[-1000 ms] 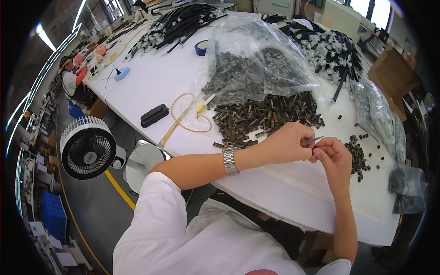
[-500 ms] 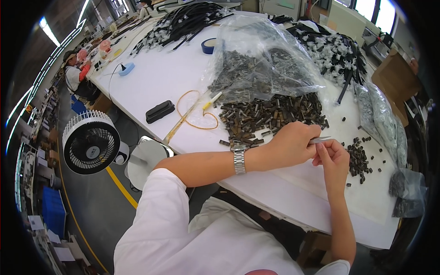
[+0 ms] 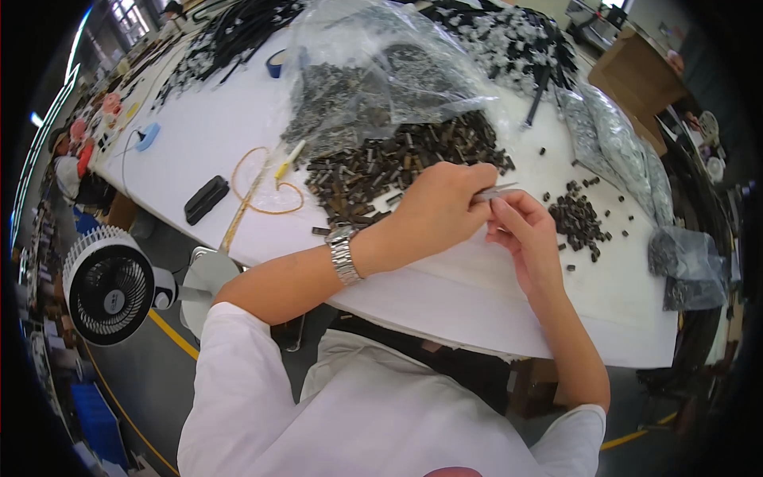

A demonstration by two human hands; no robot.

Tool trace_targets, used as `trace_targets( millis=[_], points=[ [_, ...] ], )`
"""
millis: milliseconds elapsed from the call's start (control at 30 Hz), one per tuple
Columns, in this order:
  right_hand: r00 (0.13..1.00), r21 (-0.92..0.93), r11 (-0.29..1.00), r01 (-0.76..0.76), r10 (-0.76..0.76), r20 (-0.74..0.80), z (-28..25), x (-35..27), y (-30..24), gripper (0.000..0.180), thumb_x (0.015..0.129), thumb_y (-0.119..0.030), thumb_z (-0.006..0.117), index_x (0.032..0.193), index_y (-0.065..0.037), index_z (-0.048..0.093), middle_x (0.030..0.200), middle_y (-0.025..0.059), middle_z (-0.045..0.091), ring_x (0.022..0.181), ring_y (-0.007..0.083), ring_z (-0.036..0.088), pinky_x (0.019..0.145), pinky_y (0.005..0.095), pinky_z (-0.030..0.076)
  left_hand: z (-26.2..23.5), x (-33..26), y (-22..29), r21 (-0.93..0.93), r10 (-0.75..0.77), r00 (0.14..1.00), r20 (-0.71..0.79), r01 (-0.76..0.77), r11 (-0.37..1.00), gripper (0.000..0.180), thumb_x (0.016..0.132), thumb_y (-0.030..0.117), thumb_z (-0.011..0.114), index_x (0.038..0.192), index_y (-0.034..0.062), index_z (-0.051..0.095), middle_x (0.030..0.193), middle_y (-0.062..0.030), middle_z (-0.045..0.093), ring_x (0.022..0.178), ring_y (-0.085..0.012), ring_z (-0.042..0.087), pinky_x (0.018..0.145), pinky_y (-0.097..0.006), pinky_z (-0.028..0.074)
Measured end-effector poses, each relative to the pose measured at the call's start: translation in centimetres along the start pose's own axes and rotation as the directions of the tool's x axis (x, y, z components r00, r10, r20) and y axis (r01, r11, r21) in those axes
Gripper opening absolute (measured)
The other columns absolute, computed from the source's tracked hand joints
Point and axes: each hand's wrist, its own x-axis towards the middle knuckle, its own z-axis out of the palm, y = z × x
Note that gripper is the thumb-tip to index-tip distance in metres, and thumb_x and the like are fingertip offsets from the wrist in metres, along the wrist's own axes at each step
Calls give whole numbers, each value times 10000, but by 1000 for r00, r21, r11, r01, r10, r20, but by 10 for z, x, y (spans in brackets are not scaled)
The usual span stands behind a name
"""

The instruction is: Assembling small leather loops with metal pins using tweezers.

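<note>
Above the table my two hands meet, close to the near edge of a pile of small dark brown and black pieces (image 3: 413, 155). My left hand (image 3: 445, 203), a metal watch on its wrist, is closed around a slim, pointed, silvery metal tool (image 3: 496, 191). The tool's tip sticks out toward my right hand (image 3: 524, 230). There the thumb and fingers are pinched together just below the tool; what they hold is too small and hidden to make out. A smaller heap of short dark pieces (image 3: 580, 219) lies right of my right hand.
A clear plastic bag (image 3: 381, 87) covers the pile's far part. Bundles of black strips (image 3: 509, 40) lie farther back. To the left are a black case (image 3: 207, 199), a yellow-white pen (image 3: 289, 159) and an orange cord (image 3: 266, 211). A white fan (image 3: 111, 290) stands beside the table (image 3: 445, 302).
The whole view has shifted, so table and hands appear farther left and the far side higher. My hands stay together with the metal tool between them.
</note>
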Motion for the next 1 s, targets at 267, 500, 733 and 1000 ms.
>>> trace_targets(
  millis=[267,500,733,1000],
  points=[
    [997,-43,997,70,-71,-19,4,-3,-2,124,1026,-182,722,1046,-71,670,964,5,712,902,104,701,789,283,578,2,1,5,49,-6,1000,29,5,999,144,855,27,685,854,-9,546,679,-159,545,545,-268,501,544,-347,437],
    [994,218,970,-103,91,66,-2,-5,-1,157,1019,-192,729,1036,-40,693,1014,44,743,917,125,726,847,307,601,6,-1,4,82,-1,999,36,-2,997,115,870,14,689,879,-10,576,687,-132,575,556,-202,527,558,-322,450],
    [999,-105,994,35,-32,30,-11,-2,-9,134,1009,-151,734,1055,-30,696,986,48,761,902,118,724,860,296,598,1,0,10,-108,-71,995,73,79,991,126,909,50,703,1021,-7,693,753,-73,667,603,-89,512,577,-282,435],
    [998,-111,992,54,-49,42,-10,-4,-7,229,982,-138,766,1132,33,731,1024,93,772,890,141,723,848,291,592,-10,6,11,16,-189,974,125,188,982,114,903,83,720,943,-18,684,703,-133,644,555,-202,559,565,-346,443]
  ],
)
